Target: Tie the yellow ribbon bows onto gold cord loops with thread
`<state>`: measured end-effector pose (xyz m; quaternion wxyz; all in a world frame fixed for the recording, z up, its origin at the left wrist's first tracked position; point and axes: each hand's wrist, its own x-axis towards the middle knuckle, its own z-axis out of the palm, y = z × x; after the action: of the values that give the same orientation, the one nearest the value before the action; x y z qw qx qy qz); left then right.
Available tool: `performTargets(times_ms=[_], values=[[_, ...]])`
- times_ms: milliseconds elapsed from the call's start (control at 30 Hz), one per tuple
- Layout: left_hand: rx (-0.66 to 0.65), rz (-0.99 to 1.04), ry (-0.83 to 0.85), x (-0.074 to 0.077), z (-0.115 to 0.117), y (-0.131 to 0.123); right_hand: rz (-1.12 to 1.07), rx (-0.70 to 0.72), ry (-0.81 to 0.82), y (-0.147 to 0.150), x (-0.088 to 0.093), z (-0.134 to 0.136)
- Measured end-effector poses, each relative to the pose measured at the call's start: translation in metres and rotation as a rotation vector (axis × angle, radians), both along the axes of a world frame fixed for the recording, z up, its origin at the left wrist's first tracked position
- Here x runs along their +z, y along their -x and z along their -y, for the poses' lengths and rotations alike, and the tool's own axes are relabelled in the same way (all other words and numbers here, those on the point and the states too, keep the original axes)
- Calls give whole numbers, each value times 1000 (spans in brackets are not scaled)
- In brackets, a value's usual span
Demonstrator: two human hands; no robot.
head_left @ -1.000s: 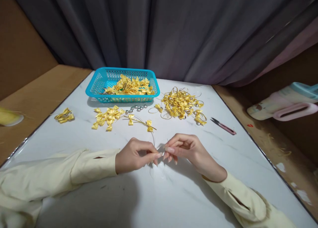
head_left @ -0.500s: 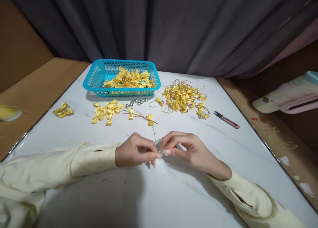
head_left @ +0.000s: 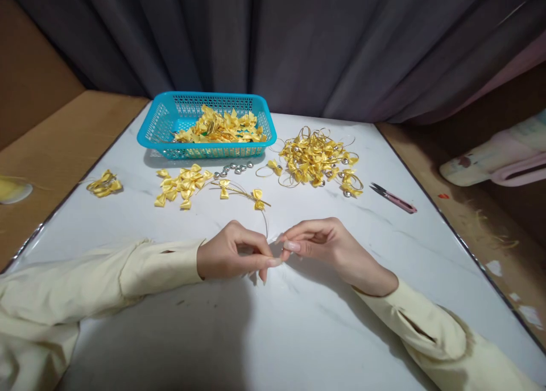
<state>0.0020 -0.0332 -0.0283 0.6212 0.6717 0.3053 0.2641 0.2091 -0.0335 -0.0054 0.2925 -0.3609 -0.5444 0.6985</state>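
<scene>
My left hand point(head_left: 241, 253) is closed in a pinch, thumb against the fingers, low over the white table. A thin cord point(head_left: 267, 223) curves down from a yellow satin bow point(head_left: 258, 199) to these fingertips and disappears behind them. Close against them from the right, my right hand point(head_left: 319, 244) also pinches, its thumb and fingertips pressed together. What lies between its fingers is too small or hidden to name. Just beyond the hands lie another yellow bow point(head_left: 224, 189) on the cord, a heap of loose bows point(head_left: 181, 185) and several silver heart-like beads point(head_left: 238, 169).
A blue plastic basket point(head_left: 205, 153) of yellow bows stands at the back. Right of it lies a pile of corded bows with silver beads point(head_left: 315, 158). Thread snips point(head_left: 393, 199) rest at the right, a bow bundle point(head_left: 104, 183) at the left. A pale tumbler point(head_left: 482, 158) is beyond the table edge.
My right fingertips have lifted slightly from the left thumb and closed together. The small shiny bit between the hands no longer shows clearly. The view has shifted a little.
</scene>
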Motion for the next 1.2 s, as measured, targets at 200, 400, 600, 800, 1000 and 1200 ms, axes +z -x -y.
performTargets(times_ms=[200, 400, 600, 800, 1000, 1200], values=[[0, -17, -26, 0, 0, 0, -36, -59, 33, 0, -1, -3], [0, 13, 43, 1, 0, 1, 19, -44, -37, -1, -1, -2], [-27, 66, 121, 2, -2, 1, 52, 5, -142, 1, -1, 2], [-17, 69, 85, 1, -2, 0, 146, 53, -320, 2, 4, 3], [-46, 48, 41, 1, -2, 1, 153, 53, -455, 2, 4, 5], [-44, 31, 8, 3, -3, 0, 216, 62, -617, 1, 4, 6]])
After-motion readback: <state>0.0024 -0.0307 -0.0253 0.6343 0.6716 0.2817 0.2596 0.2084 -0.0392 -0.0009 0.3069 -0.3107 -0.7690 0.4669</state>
